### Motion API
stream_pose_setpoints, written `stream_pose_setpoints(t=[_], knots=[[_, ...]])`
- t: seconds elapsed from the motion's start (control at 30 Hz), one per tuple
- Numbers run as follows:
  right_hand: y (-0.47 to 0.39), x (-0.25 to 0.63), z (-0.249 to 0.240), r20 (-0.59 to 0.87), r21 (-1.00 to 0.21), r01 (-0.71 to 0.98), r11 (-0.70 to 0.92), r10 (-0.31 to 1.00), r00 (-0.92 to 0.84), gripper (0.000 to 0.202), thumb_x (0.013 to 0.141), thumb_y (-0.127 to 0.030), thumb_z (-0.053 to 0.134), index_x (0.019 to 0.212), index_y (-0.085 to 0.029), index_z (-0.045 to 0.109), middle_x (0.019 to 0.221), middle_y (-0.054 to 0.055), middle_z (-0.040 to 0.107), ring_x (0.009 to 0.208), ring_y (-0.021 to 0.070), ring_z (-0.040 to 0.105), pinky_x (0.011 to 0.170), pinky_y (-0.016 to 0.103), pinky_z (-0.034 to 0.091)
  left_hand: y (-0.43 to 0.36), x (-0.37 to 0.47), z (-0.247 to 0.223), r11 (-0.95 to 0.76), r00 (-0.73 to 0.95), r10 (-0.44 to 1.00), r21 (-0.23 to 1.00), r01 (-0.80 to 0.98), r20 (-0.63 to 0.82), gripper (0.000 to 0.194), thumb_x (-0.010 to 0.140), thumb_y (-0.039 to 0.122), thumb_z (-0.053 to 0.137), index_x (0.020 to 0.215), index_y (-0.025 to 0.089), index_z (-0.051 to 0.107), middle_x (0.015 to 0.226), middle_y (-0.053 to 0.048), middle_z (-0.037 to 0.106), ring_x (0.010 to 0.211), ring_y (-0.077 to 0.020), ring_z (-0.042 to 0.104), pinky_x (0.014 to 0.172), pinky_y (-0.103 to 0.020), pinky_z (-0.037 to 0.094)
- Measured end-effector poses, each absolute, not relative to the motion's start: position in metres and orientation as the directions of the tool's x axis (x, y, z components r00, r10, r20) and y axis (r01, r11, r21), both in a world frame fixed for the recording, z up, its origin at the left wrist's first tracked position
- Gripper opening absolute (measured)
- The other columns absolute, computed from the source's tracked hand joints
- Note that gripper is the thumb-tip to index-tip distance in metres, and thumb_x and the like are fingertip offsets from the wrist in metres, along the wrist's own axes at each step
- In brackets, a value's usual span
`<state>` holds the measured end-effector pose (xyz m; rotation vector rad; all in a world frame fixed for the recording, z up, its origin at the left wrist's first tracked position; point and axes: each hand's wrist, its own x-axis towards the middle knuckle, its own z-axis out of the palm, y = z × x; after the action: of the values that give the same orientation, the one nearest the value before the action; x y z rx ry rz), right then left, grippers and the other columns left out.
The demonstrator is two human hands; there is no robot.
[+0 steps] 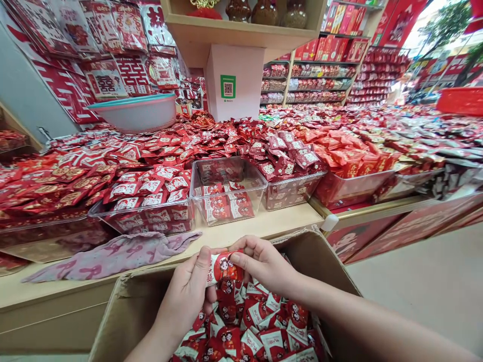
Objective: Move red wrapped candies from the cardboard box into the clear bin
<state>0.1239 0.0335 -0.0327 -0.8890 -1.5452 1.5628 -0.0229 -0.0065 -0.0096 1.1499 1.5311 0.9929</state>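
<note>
Between my two hands is a red and white candy packet (225, 268) printed with cartoon figures. My left hand (188, 281) pinches its left end with the thumb on top. At the packet's right end, my right hand (264, 264) grips with thumb and fingers. Both hands are above an open cardboard box (126, 306) filled with loose packets (260, 322) of the same red and white kind. Just beyond the box, a clear plastic bin (260, 193) on the counter holds a low layer of similar packets (226, 206).
A purple patterned cloth (113, 256) lies on the counter's front edge (290, 221). Bins of red packets (151, 201) and maroon packets (290, 156) flank the low-filled bin. Behind stand a white basin (136, 113) and a pillar (237, 65) with a green code sign (228, 86).
</note>
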Motion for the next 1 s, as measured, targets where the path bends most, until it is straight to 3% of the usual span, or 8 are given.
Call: stream_pose_setpoints(t=[0.13, 0.3, 0.47, 0.57, 0.7, 0.9, 1.0], knots=[[0.035, 0.126, -0.028, 0.013, -0.999, 0.033, 0.035, 0.857, -0.515, 0.028, 0.070, -0.040, 0.057, 0.069, -0.013, 0.050, 0.055, -0.003, 0.050, 0.047, 0.0055, 0.042, 0.044, 0.019, 0.034, -0.006, -0.027, -0.008, 0.206, -0.092, 0.978, 0.941, 0.267, -0.188, 0.047, 0.073, 0.059, 0.036, 0.086, 0.019, 0.057, 0.034, 0.007, 0.043, 0.027, -0.0077, 0.039, 0.029, -0.016, 0.030], [0.047, 0.131, -0.005, 0.106, -0.962, 0.161, 0.220, 0.846, -0.523, 0.023, 0.072, -0.034, 0.055, 0.068, -0.012, 0.055, 0.060, 0.002, 0.058, 0.053, 0.0076, 0.048, 0.050, 0.021, 0.038, 0.002, -0.049, -0.005, 0.050, -0.089, 0.996, 0.904, 0.425, -0.013, 0.044, 0.072, 0.059, 0.038, 0.057, 0.019, 0.049, 0.035, 0.005, 0.043, 0.028, -0.0078, 0.041, 0.030, -0.018, 0.034], [0.103, 0.143, 0.042, 0.418, -0.779, 0.354, 0.517, 0.850, -0.321, 0.020, 0.073, -0.031, 0.054, 0.074, -0.012, 0.059, 0.065, 0.003, 0.060, 0.057, 0.0086, 0.051, 0.054, 0.022, 0.040, 0.017, -0.075, -0.004, -0.042, -0.197, 0.967, 0.863, 0.504, 0.162, 0.036, 0.079, 0.047, 0.035, 0.067, 0.019, 0.053, 0.046, 0.005, 0.047, 0.038, -0.0085, 0.048, 0.039, -0.019, 0.040], [0.152, 0.140, 0.055, 0.460, -0.664, 0.490, 0.565, 0.825, -0.328, 0.020, 0.070, -0.031, 0.056, 0.074, -0.012, 0.062, 0.066, 0.004, 0.060, 0.058, 0.0085, 0.051, 0.054, 0.022, 0.038, 0.024, -0.079, -0.008, -0.037, -0.193, 0.969, 0.862, 0.505, 0.154, 0.034, 0.080, 0.046, 0.037, 0.070, 0.018, 0.054, 0.047, 0.006, 0.046, 0.039, -0.0078, 0.047, 0.040, -0.018, 0.039], [0.201, 0.121, 0.044, 0.176, -0.597, 0.608, 0.523, 0.825, -0.537, 0.019, 0.062, -0.029, 0.063, 0.070, -0.012, 0.065, 0.062, 0.003, 0.061, 0.056, 0.0085, 0.050, 0.053, 0.022, 0.038, 0.027, -0.077, -0.014, -0.028, -0.171, 0.977, 0.864, 0.502, 0.131, 0.031, 0.078, 0.046, 0.041, 0.082, 0.019, 0.055, 0.048, 0.007, 0.046, 0.039, -0.0077, 0.046, 0.038, -0.017, 0.038], [0.223, 0.097, 0.022, -0.406, -0.703, 0.673, 0.232, 0.645, -0.647, 0.032, 0.045, -0.032, 0.074, 0.069, -0.014, 0.064, 0.063, 0.000, 0.063, 0.058, 0.0095, 0.054, 0.058, 0.022, 0.043, 0.027, -0.080, -0.020, -0.093, -0.163, 0.961, 0.812, 0.576, 0.225, 0.030, 0.078, 0.044, 0.042, 0.081, 0.019, 0.057, 0.048, 0.006, 0.048, 0.039, -0.0078, 0.046, 0.040, -0.017, 0.037], [0.225, 0.094, 0.018, -0.505, -0.723, 0.679, 0.130, 0.571, -0.647, 0.038, 0.037, -0.030, 0.078, 0.069, -0.014, 0.063, 0.061, 0.000, 0.062, 0.058, 0.0100, 0.056, 0.060, 0.023, 0.045, 0.028, -0.081, -0.021, -0.108, -0.153, 0.955, 0.782, 0.614, 0.252, 0.029, 0.078, 0.042, 0.041, 0.082, 0.019, 0.058, 0.047, 0.006, 0.049, 0.038, -0.0081, 0.047, 0.041, -0.018, 0.038]])
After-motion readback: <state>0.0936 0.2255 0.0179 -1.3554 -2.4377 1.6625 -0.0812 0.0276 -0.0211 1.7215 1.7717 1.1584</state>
